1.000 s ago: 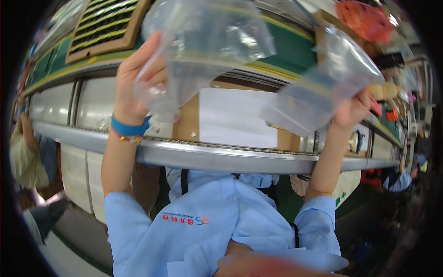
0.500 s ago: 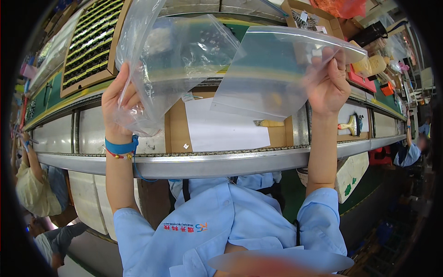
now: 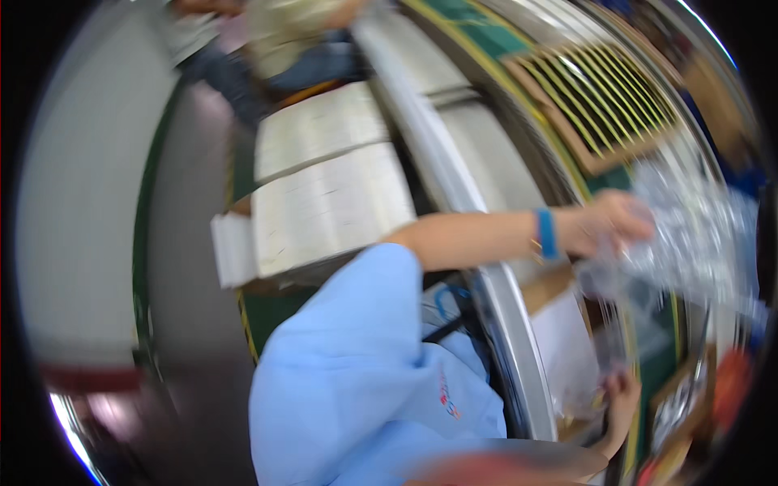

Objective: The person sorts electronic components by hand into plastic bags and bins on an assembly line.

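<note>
The whole view is smeared by motion. My left hand (image 3: 606, 225), with a blue wristband (image 3: 547, 233) on its wrist, is closed on a crumpled clear plastic bag (image 3: 693, 235) that spreads out beyond the fingers. Lower in the view, my right hand (image 3: 622, 405) has its fingers closed at the edge of a flat clear plastic sheet (image 3: 609, 344). The sheet's outline is faint, and its far edges are hard to make out. Below the hands lies white paper (image 3: 563, 344) in a shallow cardboard box (image 3: 547, 287).
A metal rail (image 3: 515, 332) edges the line in front of me. Beyond it sits a cardboard tray (image 3: 596, 162) of black parts in yellow-edged rows. White foam boxes (image 3: 332, 211) stand on the floor side. Another person (image 3: 296, 40) is at the top.
My view has swung sharply to the left, so the bench now runs steeply down the right side. Both hands still hold the clear plastic pieces.
</note>
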`<state>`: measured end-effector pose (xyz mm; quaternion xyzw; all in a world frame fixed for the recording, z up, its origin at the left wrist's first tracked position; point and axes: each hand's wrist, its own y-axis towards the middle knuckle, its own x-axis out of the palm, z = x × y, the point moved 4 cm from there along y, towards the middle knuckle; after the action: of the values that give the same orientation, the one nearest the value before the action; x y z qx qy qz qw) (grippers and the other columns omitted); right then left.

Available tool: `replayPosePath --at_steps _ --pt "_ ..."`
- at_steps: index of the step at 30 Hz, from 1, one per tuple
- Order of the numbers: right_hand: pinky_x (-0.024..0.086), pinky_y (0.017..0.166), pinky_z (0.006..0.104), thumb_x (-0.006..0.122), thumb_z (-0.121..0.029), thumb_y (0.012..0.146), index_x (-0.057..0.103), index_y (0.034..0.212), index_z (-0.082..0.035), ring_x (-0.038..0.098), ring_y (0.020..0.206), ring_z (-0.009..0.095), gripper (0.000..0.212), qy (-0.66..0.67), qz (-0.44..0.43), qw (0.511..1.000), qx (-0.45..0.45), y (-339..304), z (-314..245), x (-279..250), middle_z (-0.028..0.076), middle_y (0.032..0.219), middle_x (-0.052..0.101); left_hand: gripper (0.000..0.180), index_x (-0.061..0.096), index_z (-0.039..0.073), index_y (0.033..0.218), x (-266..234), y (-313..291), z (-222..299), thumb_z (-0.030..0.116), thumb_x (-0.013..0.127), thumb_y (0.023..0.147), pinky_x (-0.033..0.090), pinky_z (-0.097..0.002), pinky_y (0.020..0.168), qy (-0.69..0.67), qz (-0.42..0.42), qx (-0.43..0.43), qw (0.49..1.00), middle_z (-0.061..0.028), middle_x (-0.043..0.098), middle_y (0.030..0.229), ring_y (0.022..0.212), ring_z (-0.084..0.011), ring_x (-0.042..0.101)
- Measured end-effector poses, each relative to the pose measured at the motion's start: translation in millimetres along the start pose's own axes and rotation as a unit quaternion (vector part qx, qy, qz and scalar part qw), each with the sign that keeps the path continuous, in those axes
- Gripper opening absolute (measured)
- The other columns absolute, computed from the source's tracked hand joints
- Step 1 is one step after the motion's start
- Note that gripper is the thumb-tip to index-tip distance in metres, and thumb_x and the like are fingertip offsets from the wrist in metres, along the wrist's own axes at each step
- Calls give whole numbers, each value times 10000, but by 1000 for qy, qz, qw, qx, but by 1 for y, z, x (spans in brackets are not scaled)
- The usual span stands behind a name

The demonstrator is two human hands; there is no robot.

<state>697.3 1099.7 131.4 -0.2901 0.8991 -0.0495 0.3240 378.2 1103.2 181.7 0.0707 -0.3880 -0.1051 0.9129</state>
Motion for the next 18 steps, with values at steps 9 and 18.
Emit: replayPosePath --at_steps 9,18 --pt "475 706 323 593 -109 792 568 1083 -12 606 832 230 307 -416 223 881 22 -11 -68 3 155 940 620 452 416 29 1137 13 -28 57 41 645 748 347 -174 397 -17 19 154 988 -72 569 794 473 -57 471" --pt "334 991 417 589 -483 767 241 1347 -9 345 1234 335 827 -508 499 559 -425 -60 -208 49 166 1388 271 417 458 -17 1161 102 -73 72 5 595 768 368 -181 404 24 -92 139 986 -55 553 761 472 -62 472"
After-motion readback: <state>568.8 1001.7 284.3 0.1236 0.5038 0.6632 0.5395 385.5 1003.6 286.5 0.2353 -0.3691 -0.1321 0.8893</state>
